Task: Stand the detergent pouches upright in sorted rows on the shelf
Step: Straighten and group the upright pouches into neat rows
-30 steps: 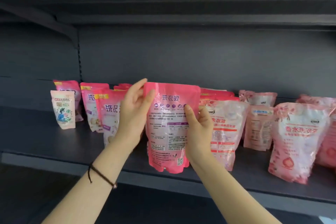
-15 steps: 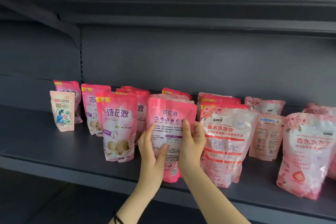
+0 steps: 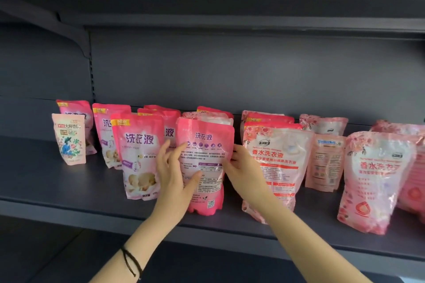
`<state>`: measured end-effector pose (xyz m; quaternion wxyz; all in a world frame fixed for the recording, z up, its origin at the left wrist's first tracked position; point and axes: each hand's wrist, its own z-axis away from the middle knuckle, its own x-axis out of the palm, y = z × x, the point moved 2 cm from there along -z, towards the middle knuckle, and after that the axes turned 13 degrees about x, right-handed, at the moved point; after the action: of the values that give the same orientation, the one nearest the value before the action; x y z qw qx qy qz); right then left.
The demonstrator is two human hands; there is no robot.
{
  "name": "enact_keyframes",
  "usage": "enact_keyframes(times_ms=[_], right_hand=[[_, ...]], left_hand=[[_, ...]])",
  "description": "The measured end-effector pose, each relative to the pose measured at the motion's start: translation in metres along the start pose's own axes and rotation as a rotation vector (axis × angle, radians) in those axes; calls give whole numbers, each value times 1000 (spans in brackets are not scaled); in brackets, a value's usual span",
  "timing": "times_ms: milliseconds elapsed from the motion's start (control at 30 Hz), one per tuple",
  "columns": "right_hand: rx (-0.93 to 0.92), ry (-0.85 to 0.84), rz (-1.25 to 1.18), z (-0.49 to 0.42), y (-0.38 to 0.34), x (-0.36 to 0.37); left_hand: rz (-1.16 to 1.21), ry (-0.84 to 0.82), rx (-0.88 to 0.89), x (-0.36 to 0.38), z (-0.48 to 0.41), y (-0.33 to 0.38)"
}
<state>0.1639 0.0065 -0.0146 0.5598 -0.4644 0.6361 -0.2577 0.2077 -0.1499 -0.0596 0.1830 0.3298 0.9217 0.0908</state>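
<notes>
Currently your left hand (image 3: 174,174) rests straight-fingered on the upright pink pouch (image 3: 208,138); your right hand (image 3: 243,167) pinches its right edge.

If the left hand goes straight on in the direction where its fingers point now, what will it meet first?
Probably the pink pouch in the second row, just behind the fingers of the left hand. Depth is unclear, so how near it stands is uncertain.
</notes>
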Motion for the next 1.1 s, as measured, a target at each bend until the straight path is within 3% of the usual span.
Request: enact_keyframes(times_ms=[133,267,367,533,700,900,1100], right_hand=[[17,-244,367,29,-42,-45],[-179,-96,658,38,-85,-106],[-256,17,844,24,-99,-146],[-141,-61,1243,-12,-84,-173],[-129,-59,1261,-22,-63,-178],[-91,-65,1055,-10,-51,-220],[-50,-43,915,10,-24,-278]], left_hand=[[-290,-118,266,-26,-47,30],[-366,-351,527,-30,-107,68],[-380,-549,595,-11,-141,91],[-523,-770,594,33,-164,106],[-464,-816,498,52,-165,105],[-149,-827,304,63,-174,129],[32,-828,269,107,-169,164]])
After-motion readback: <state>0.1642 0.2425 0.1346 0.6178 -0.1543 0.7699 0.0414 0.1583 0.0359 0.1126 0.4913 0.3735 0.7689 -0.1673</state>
